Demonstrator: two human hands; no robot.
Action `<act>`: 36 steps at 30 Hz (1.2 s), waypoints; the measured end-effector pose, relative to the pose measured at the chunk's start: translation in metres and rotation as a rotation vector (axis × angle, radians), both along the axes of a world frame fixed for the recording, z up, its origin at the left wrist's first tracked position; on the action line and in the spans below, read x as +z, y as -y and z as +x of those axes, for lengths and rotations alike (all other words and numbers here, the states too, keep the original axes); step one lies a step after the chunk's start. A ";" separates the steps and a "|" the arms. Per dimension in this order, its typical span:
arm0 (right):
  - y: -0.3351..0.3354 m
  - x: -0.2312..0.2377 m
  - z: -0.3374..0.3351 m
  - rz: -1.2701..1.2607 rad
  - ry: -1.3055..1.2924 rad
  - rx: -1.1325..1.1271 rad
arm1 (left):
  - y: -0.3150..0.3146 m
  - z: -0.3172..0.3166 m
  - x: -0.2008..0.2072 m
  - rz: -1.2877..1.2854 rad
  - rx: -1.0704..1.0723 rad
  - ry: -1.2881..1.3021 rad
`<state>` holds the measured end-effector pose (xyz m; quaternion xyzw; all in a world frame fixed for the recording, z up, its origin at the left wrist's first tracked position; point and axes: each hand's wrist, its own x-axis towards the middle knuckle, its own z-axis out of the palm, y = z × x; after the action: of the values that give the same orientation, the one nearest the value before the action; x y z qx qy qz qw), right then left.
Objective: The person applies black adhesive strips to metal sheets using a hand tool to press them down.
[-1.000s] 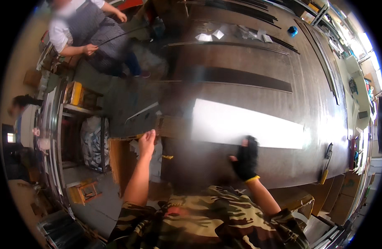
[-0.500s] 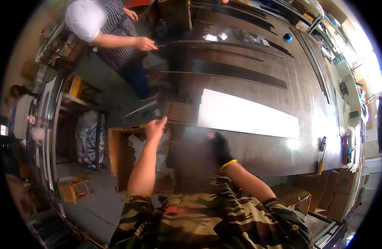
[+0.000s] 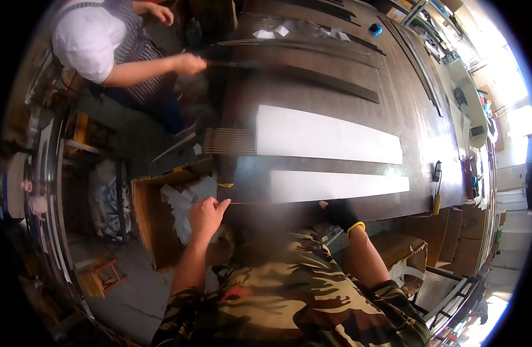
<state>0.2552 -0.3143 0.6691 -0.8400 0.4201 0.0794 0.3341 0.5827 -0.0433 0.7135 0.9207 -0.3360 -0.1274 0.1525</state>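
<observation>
"Along the near side of the counter (image 3: 407,110), what's lying there?"

"A long white strip (image 3: 341,185), with a wider white panel (image 3: 329,136) just beyond it."

"And the hands?"

"The left hand (image 3: 207,217) is bare, thumb and fingers pinched together on the strip's near left corner. The right hand (image 3: 342,213), in a black glove with a yellow cuff, is at the near edge, thumb showing. Its fingers blend into the dark, so I can't tell how far open it is, or whether it grips."

"What's around them?"

"To the left, an open cardboard box (image 3: 147,225) with white scraps (image 3: 182,202) inside. To the right, a yellow-handled tool (image 3: 437,202). Farther off, a co-worker's hand (image 3: 188,63) is closed near the blurred end of a dark strip (image 3: 329,84)."
</observation>
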 end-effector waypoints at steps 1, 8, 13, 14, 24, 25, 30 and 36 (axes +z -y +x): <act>-0.003 0.021 0.008 -0.149 -0.053 0.047 | 0.003 -0.002 0.009 0.089 -0.027 0.126; -0.037 0.033 0.108 -0.353 0.211 0.331 | 0.040 -0.013 -0.005 -0.391 -0.612 0.020; -0.060 0.034 0.154 -0.290 0.061 0.432 | 0.044 -0.011 -0.036 -0.351 -0.612 0.009; -0.059 0.028 0.155 -0.286 0.068 0.434 | 0.045 -0.012 -0.035 -0.349 -0.602 0.006; -0.035 0.029 0.159 -0.207 -0.004 0.566 | 0.047 -0.017 -0.039 -0.360 -0.543 -0.017; -0.040 0.031 0.160 -0.203 0.038 0.542 | 0.047 -0.017 -0.038 -0.365 -0.540 -0.021; -0.035 0.034 0.159 -0.167 0.119 0.561 | 0.050 -0.019 -0.032 -0.306 -0.497 -0.072; -0.024 0.019 0.163 -0.134 0.161 0.645 | 0.051 -0.017 -0.030 -0.263 -0.480 -0.077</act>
<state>0.4185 -0.2905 0.6885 -0.9533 0.1095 0.0867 0.2680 0.5659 -0.0943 0.6840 0.7814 -0.5523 -0.1502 0.2488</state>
